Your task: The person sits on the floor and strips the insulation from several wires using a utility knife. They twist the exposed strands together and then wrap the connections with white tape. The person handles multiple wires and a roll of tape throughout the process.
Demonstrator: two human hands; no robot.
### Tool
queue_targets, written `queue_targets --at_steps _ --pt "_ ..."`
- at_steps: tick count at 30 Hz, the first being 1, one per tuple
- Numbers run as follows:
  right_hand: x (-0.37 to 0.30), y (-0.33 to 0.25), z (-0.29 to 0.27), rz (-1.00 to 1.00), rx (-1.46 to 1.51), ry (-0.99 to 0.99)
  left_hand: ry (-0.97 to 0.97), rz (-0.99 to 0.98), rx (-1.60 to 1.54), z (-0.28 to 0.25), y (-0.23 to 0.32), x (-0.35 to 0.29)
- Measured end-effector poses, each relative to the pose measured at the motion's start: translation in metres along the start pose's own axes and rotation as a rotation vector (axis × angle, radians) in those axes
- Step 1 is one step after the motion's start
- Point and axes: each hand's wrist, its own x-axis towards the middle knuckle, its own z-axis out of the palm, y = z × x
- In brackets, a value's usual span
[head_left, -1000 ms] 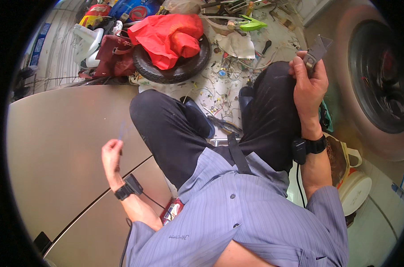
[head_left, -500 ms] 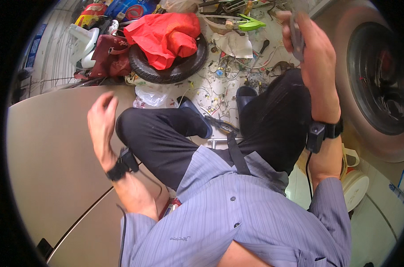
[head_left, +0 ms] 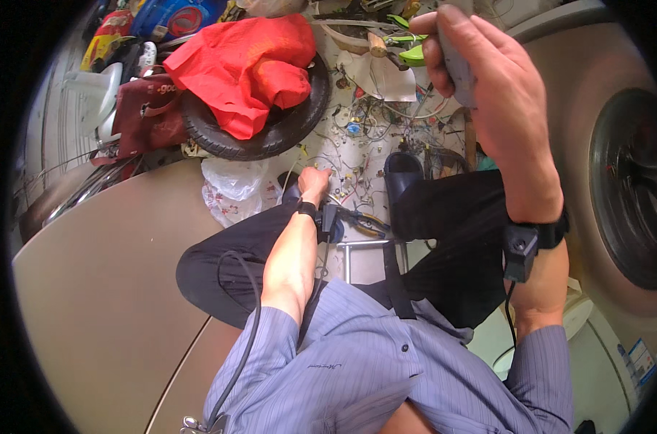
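My right hand is raised at the upper right, fingers and thumb closed round a flat grey rounded object whose kind I cannot make out. Low between my knees, my left hand reaches to the littered floor beside my left slipper. Its fingers look curled together, and whatever they may hold is hidden. Just nearer to me than that hand lie pliers with dark and yellowish handles. Wire scraps and small parts are strewn ahead of it.
A red cloth drapes over a black tyre at the upper left, next to a dark red bag. A plastic bag lies nearer. Green-handled tools lie at the top. A washing machine stands on the right.
My left hand has come from above the beige panel on the left, moving right and down to the floor between my feet. My right hand still holds the grey object, turned slightly.
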Motion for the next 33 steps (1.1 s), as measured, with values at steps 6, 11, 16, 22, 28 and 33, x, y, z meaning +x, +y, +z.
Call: queue_targets --at_steps 6,11,16,22,28,33 --pt "0.008 0.012 -0.003 -0.010 -0.171 -0.021 0.123 -0.046 -0.056 0.022 0.023 0.010" --pt "0.008 0.018 -0.008 0.008 -0.145 -0.036 0.201 -0.004 -0.114 0.032 0.024 0.019" --pt "0.008 0.018 -0.013 -0.026 -0.166 -0.053 0.112 0.026 -0.411 0.021 0.009 0.020" --pt "0.004 0.018 -0.014 -0.016 -0.210 -0.036 -0.024 -0.020 -1.009 0.024 0.027 0.027" --pt "0.003 0.019 -0.016 -0.020 -0.231 -0.002 0.202 -0.096 -0.729 0.037 0.048 0.061" --pt "0.002 0.021 -0.016 0.059 -0.103 0.041 0.206 -0.106 -0.149 0.040 0.048 0.090"
